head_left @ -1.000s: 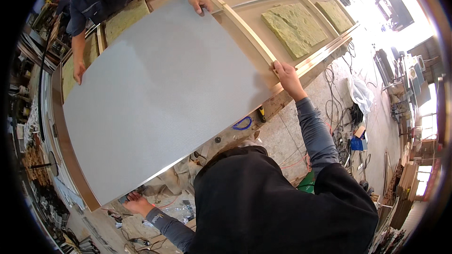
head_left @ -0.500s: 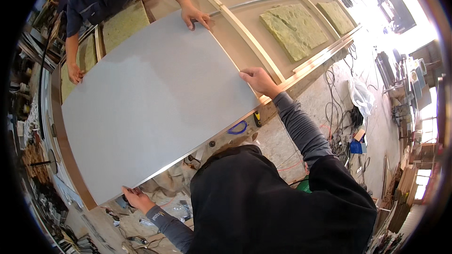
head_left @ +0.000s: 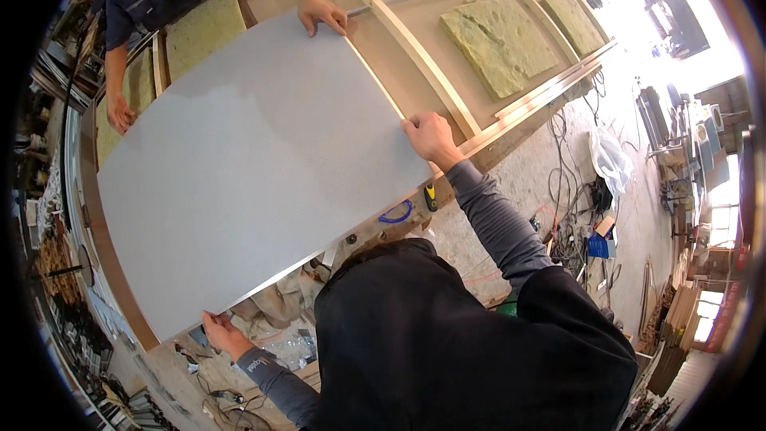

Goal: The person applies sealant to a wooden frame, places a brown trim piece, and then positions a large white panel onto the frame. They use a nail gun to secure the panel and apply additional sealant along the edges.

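Observation:
A large flat grey panel (head_left: 263, 168) lies over the left part of a wooden frame (head_left: 415, 60). My right hand (head_left: 431, 140) grips the panel's right edge near its near corner, fingers closed on it. At the near left, my left hand (head_left: 225, 334) holds the panel's near edge, fingertips partly hidden beneath. Across from me, a co-worker's hand (head_left: 321, 14) rests on the panel's far right corner, and the other hand (head_left: 120, 115) is at its far left edge. Yellow-green insulation slabs (head_left: 499, 46) lie in the frame's bays on a brown sheet.
Beneath the panel's near edge are a yellow and black tool (head_left: 431, 197) and a blue looped item (head_left: 396, 211). Cables (head_left: 562, 183) and a white plastic bag (head_left: 610, 161) lie on the concrete floor at right. Stacked boards (head_left: 678, 315) stand farther right.
The view has shifted slightly, so the panel and hands sit a little higher and further left. Both my hands stay on the panel's edges, as do the co-worker's.

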Available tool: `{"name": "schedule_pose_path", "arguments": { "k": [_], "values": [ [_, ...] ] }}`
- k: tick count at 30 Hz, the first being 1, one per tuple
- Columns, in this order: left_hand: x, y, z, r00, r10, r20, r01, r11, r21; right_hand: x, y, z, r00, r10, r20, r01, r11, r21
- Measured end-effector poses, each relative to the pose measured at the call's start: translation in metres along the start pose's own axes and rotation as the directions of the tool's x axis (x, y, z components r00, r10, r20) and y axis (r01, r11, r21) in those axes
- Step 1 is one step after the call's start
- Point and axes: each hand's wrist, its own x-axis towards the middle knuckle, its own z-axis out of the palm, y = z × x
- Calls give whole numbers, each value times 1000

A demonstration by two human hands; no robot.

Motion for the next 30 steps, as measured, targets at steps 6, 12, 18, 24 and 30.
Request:
{"name": "schedule_pose_path", "arguments": {
  "k": [6, 12, 18, 24, 30],
  "values": [
    [8, -3, -8, 994, 3, 112, -1, 1000, -17, 5, -3, -4, 999, 34, 38, -35, 999, 6],
    [19, -6, -19, 989, -16, 148, 23, 999, -45, 9, -6, -17, 990, 54, 133, -68, 992, 103],
    [18, -12, -31, 986, -72, 152, 84, 994, -74, 30, -26, -12, 988, -150, 33, 148, 987, 56],
    [-72, -3, 34, 999, -31, 33, 29, 998, 60, 84, -34, -1, 979, -186, 86, 180, 981, 74],
    [-67, -20, 31, 999, 13, 50, -17, 997, 73, 105, -16, 0, 931, -303, 205, 299, 953, 52]
  ]
}}
